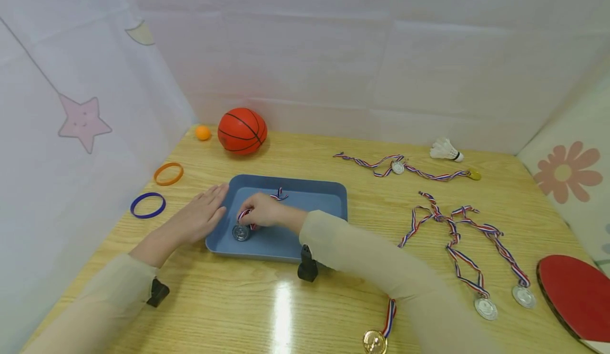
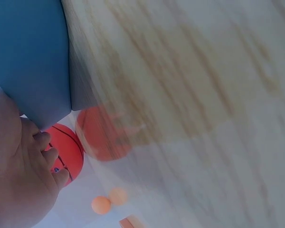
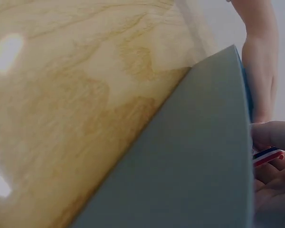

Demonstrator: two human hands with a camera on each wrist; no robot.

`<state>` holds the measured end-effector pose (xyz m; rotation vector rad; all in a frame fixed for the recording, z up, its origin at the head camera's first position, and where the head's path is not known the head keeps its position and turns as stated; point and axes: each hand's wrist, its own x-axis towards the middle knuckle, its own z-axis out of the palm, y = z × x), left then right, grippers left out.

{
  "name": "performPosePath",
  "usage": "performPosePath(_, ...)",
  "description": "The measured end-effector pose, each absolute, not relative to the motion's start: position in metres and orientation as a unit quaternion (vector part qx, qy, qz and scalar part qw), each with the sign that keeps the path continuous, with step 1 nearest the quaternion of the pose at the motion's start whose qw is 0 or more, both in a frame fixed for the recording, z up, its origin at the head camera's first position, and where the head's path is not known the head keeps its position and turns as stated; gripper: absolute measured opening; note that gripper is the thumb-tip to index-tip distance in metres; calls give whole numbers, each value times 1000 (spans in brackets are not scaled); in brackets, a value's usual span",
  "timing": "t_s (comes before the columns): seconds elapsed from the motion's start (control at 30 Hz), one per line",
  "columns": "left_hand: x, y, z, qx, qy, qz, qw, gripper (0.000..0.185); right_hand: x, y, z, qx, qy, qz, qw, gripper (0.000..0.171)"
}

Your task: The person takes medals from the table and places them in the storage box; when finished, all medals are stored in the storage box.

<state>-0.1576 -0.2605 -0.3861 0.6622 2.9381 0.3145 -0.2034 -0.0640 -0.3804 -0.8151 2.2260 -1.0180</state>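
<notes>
A blue-grey tray [image 1: 305, 214] stands on the wooden table. Inside its left part, my right hand [image 1: 261, 209] pinches the striped ribbon of a silver medal [image 1: 241, 232]; the medal hangs at or just above the tray floor, I cannot tell which. More of the ribbon [image 1: 279, 194] shows behind that hand. In the right wrist view the ribbon [image 3: 267, 156] lies between thumb and fingers, and the tray's side wall [image 3: 190, 156] covers the medal. My left hand [image 1: 202, 214], fingers straight, rests against the tray's left rim.
Behind the tray sit a small basketball [image 1: 242, 131] and an orange ball [image 1: 203, 133]. Orange [image 1: 169, 174] and blue wristbands [image 1: 148, 205] lie left. To the right are several ribboned medals [image 1: 485, 308], a shuttlecock [image 1: 445, 150] and a red paddle [image 1: 576, 296]. A gold medal [image 1: 375, 342] lies near the front.
</notes>
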Motion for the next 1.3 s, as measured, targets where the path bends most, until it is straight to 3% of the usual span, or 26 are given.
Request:
performPosePath(0.2, -157, -260, -386, 221, 968, 103, 56, 54, -196, -72, -388, -270, 809, -409, 325, 9)
performPosePath(0.93, -158, -261, -387, 216, 969, 105, 62, 55, -187, -76, -390, -188, 729, -509, 418, 10)
performPosePath(1.3, -158, -260, -387, 219, 968, 104, 59, 54, -196, -67, -380, -242, 775, -464, 355, 15)
